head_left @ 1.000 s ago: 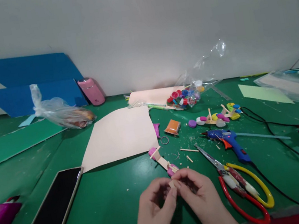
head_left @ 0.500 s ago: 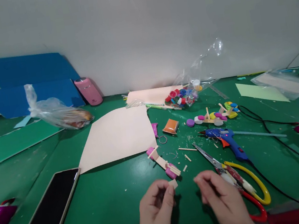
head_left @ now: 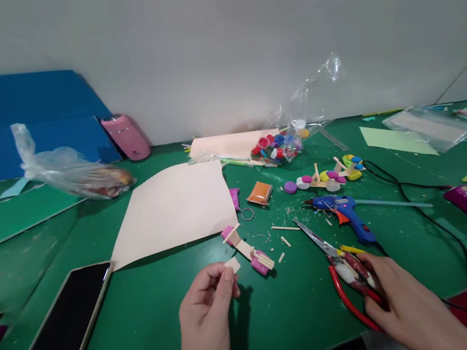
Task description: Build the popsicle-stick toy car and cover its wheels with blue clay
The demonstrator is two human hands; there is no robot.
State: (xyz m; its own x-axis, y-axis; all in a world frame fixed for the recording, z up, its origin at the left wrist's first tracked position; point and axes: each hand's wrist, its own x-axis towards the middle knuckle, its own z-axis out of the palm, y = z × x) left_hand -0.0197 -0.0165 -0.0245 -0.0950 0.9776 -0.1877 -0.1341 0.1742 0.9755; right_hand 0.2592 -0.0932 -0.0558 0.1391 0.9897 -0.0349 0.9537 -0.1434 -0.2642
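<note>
Light pinch on one edge, rest left free
Left hand (head_left: 208, 313) clamps the pale chip (head_left: 232, 265) over the desk (head_left: 153, 339), toward its front edge; right hand (head_left: 403, 296) touches the scissors (head_left: 349, 272), can't tell if gripping.

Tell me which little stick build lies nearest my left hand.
The pink-ended build, just beyond your left hand; the multicoloured build lies farther off, behind the blue glue gun.

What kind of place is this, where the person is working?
Probably a craft workspace: a blue glue gun, large scissors and a sheet of pale paper lie on a green table.
</note>
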